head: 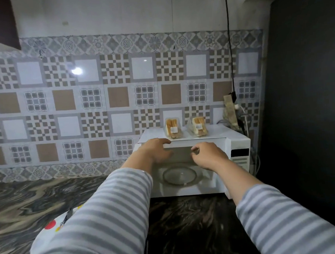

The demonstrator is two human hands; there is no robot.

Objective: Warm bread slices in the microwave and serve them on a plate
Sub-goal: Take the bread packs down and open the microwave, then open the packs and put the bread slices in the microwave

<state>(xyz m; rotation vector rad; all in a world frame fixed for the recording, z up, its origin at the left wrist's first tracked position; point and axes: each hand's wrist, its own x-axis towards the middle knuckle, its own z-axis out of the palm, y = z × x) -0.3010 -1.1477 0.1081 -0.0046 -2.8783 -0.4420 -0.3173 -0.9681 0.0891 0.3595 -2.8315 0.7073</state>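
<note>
Reaching hands [158,149] [208,153], loose, empty grip.

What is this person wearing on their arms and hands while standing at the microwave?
Both arms wear long sleeves with horizontal grey and white stripes, a soft knit by the look of it. The left sleeve ends near the wrist; the right sleeve stops further up the forearm. The left hand and right hand are bare: no gloves, rings, watch or bracelets visible.

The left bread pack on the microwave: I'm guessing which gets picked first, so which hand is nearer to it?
Left. The left hand is just below the left bread pack; the right hand is lower and farther right.
</note>
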